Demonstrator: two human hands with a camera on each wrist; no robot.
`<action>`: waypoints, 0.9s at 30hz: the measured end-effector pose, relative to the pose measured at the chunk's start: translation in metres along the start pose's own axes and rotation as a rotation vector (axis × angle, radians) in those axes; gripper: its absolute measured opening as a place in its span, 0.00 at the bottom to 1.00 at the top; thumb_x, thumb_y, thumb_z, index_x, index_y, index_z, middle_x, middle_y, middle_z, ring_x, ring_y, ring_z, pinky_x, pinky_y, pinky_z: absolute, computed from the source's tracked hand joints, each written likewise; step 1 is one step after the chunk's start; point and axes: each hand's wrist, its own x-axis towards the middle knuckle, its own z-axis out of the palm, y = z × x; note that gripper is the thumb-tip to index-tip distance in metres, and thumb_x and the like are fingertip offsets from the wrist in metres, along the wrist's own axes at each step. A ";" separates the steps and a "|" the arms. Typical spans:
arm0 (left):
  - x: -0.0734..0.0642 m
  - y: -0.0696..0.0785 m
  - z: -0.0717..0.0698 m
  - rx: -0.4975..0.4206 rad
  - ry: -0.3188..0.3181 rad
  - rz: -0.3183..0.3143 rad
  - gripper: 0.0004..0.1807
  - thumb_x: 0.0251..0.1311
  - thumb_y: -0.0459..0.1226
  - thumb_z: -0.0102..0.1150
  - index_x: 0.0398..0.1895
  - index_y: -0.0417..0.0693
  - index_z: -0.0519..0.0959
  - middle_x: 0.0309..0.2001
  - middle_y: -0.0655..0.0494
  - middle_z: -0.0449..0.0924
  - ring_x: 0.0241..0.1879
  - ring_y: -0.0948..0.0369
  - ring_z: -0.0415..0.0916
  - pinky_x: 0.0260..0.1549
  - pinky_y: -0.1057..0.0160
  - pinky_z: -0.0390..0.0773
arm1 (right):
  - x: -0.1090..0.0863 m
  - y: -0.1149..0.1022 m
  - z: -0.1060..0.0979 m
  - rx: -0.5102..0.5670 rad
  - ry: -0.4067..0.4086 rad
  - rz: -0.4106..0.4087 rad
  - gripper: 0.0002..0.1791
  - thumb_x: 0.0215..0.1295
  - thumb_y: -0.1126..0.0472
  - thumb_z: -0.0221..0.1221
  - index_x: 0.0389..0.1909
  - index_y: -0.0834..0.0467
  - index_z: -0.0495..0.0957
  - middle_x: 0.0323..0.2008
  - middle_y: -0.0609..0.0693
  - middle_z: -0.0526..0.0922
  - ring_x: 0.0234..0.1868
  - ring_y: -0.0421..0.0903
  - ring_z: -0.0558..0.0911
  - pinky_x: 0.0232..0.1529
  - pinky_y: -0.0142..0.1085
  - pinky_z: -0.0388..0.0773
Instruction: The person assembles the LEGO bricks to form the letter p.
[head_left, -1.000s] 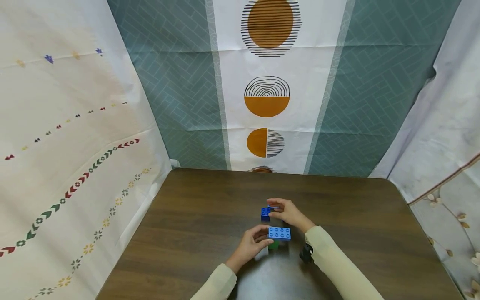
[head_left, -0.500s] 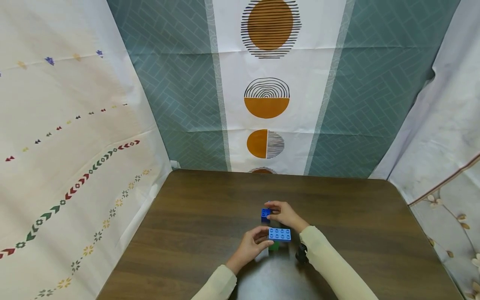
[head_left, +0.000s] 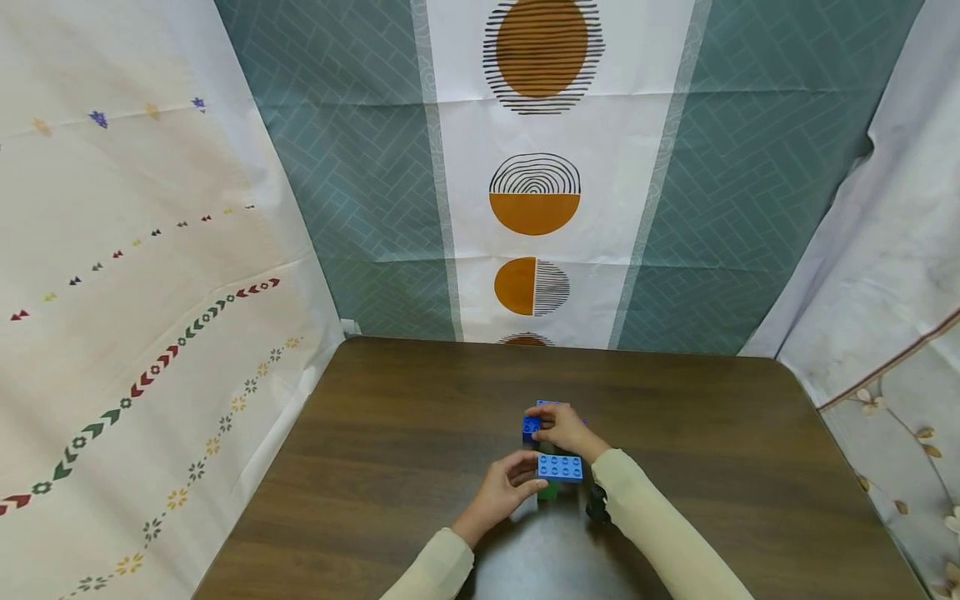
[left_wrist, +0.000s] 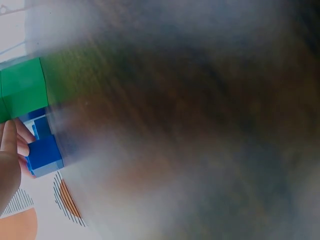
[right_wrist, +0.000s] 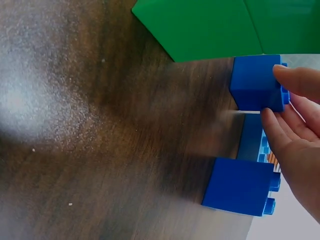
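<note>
My left hand (head_left: 501, 490) grips the left end of a light-blue studded toy brick (head_left: 560, 468), which sits atop green bricks (head_left: 548, 492). The stacked green bricks (right_wrist: 210, 30) fill the top of the right wrist view. My right hand (head_left: 566, 431) pinches a small dark-blue brick (right_wrist: 256, 82) near its studs, thumb on one side and finger on the other. Beside it stands a second dark-blue brick (right_wrist: 239, 186), mostly hidden by the hand in the head view. Another light-blue brick (right_wrist: 250, 137) shows between and behind these two. In the left wrist view, fingers (left_wrist: 9, 137) lie against the green brick (left_wrist: 24, 89).
The brown wooden table (head_left: 390, 417) extends around the bricks. A patterned cloth (head_left: 375, 208) hangs behind its far edge, with a white embroidered cloth (head_left: 150, 292) at the left and a pale one (head_left: 885, 333) at the right. A black device (head_left: 597, 505) sits under the right sleeve.
My right hand has shifted slightly left and toward me, its fingers coming around the left dark-blue brick. My left hand and the brick under it have stayed in place.
</note>
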 end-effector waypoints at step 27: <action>-0.003 0.003 0.000 0.017 0.009 -0.033 0.16 0.58 0.26 0.63 0.50 0.31 0.76 0.48 0.36 0.79 0.52 0.44 0.76 0.54 0.46 0.74 | -0.009 -0.012 -0.014 -0.025 -0.023 -0.110 0.20 0.59 0.73 0.63 0.54 0.70 0.76 0.51 0.68 0.77 0.50 0.62 0.81 0.48 0.47 0.81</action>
